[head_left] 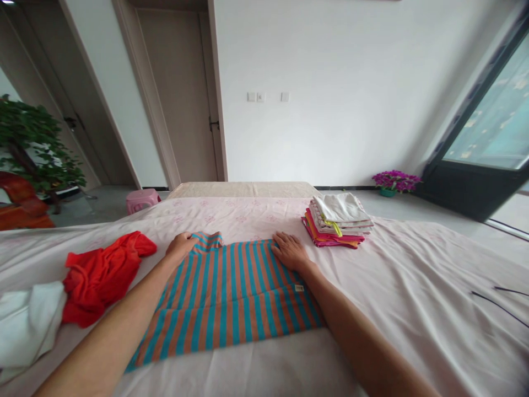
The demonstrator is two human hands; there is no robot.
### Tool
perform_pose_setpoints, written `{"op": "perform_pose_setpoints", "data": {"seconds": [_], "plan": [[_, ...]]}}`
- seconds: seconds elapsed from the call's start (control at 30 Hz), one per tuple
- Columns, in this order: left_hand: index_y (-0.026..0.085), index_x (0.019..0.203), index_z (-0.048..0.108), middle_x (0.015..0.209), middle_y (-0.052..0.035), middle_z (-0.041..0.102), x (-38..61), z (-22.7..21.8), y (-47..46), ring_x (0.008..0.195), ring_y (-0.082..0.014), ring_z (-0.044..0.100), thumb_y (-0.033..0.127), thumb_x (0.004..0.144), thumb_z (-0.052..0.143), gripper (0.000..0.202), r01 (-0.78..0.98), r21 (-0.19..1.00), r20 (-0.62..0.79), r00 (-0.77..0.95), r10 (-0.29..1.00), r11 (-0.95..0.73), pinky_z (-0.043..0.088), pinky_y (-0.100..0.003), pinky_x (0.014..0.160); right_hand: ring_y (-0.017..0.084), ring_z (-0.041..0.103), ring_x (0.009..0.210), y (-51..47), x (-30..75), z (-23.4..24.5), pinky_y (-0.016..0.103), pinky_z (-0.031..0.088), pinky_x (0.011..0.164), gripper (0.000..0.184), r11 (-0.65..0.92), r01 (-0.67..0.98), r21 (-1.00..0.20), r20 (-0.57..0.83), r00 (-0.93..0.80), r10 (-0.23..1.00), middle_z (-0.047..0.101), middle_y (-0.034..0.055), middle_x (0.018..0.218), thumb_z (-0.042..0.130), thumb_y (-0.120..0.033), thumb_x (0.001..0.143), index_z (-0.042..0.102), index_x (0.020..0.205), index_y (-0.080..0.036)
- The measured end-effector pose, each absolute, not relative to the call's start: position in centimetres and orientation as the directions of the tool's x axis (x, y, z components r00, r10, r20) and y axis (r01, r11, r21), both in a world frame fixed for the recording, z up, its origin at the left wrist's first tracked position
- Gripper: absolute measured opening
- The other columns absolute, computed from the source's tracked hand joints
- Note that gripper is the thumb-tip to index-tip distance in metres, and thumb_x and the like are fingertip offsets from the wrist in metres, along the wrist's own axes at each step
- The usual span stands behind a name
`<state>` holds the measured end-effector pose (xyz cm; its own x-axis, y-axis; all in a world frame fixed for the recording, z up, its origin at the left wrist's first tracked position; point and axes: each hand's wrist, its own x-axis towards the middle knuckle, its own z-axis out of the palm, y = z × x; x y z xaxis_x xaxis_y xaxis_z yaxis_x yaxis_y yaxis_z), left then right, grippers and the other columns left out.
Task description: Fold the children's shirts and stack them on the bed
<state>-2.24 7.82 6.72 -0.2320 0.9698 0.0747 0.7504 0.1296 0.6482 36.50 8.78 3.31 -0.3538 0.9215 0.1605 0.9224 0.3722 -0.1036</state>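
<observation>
A blue and brown striped cloth point(231, 298) lies spread in front of me, with a small pale label near its right side. My left hand point(182, 244) pinches its far left corner, where a flap of the fabric is turned up. Flat on the far right corner rests my right hand point(290, 251), fingers stretched out and holding nothing. Just beyond that hand stands a stack of folded cloths point(336, 220), white on top and pink and orange below. A crumpled red cloth point(105, 275) is to the left of my left arm.
A pale pink sheet point(397, 309) covers the work surface. On its left edge is a white cloth point(31, 320); thin dark cords point(498, 306) lie at the right. Past the surface are a pink stool point(142, 199), a leafy plant point(35, 143) and purple flowers point(394, 181).
</observation>
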Motion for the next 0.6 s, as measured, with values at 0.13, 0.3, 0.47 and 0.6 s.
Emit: {"op": "perform_pose_setpoints", "data": {"seconds": [0.13, 0.3, 0.47, 0.6], "plan": [[0.017, 0.104, 0.061, 0.094, -0.0028, 0.073, -2.2, 8.4, 5.3, 0.087, -0.0213, 0.069, 0.046, 0.080, 0.048, 0.040, 0.618, 0.784, 0.155, -0.116, 0.981, -0.051, 0.054, -0.030, 0.075, 0.023, 0.031, 0.144, 8.7, 36.5, 3.3, 0.042, 0.015, 0.118, 0.058, 0.369, 0.922, -0.115, 0.171, -0.348, 0.922, 0.037, 0.0086, 0.157, 0.027, -0.050, 0.101, 0.041, 0.148, -0.020], [0.020, 0.083, 0.067, 0.090, -0.0016, 0.073, -3.7, 8.3, 1.3, 0.094, -0.0226, 0.068, 0.025, 0.068, 0.051, 0.022, 0.613, 0.756, 0.098, 0.243, 0.965, -0.231, 0.052, -0.033, 0.090, 0.022, 0.031, 0.144, 8.6, 36.4, 3.4, 0.042, 0.014, 0.118, 0.057, 0.368, 0.921, -0.125, 0.173, -0.346, 0.922, 0.038, 0.0088, 0.156, 0.027, -0.050, 0.101, 0.042, 0.148, -0.021], [0.023, 0.082, 0.070, 0.100, -0.0005, 0.075, -5.0, 6.7, -0.2, 0.106, -0.0212, 0.066, 0.016, 0.060, 0.041, 0.037, 0.703, 0.669, 0.134, 0.208, 0.969, -0.243, 0.047, -0.032, 0.101, 0.023, 0.031, 0.144, 8.6, 36.3, 3.4, 0.042, 0.015, 0.118, 0.057, 0.364, 0.923, -0.125, 0.163, -0.343, 0.925, 0.038, 0.0088, 0.156, 0.028, -0.050, 0.101, 0.041, 0.148, -0.021], [0.022, 0.098, 0.071, 0.109, -0.0010, 0.075, -3.4, 7.4, -0.4, 0.108, -0.0201, 0.066, 0.022, 0.078, 0.042, 0.035, 0.738, 0.637, 0.178, 0.138, 0.974, -0.221, 0.048, -0.030, 0.099, 0.023, 0.031, 0.143, 8.6, 36.3, 3.5, 0.043, 0.015, 0.117, 0.056, 0.361, 0.925, -0.121, 0.164, -0.340, 0.926, 0.038, 0.0091, 0.156, 0.028, -0.048, 0.101, 0.042, 0.148, -0.021]]}}
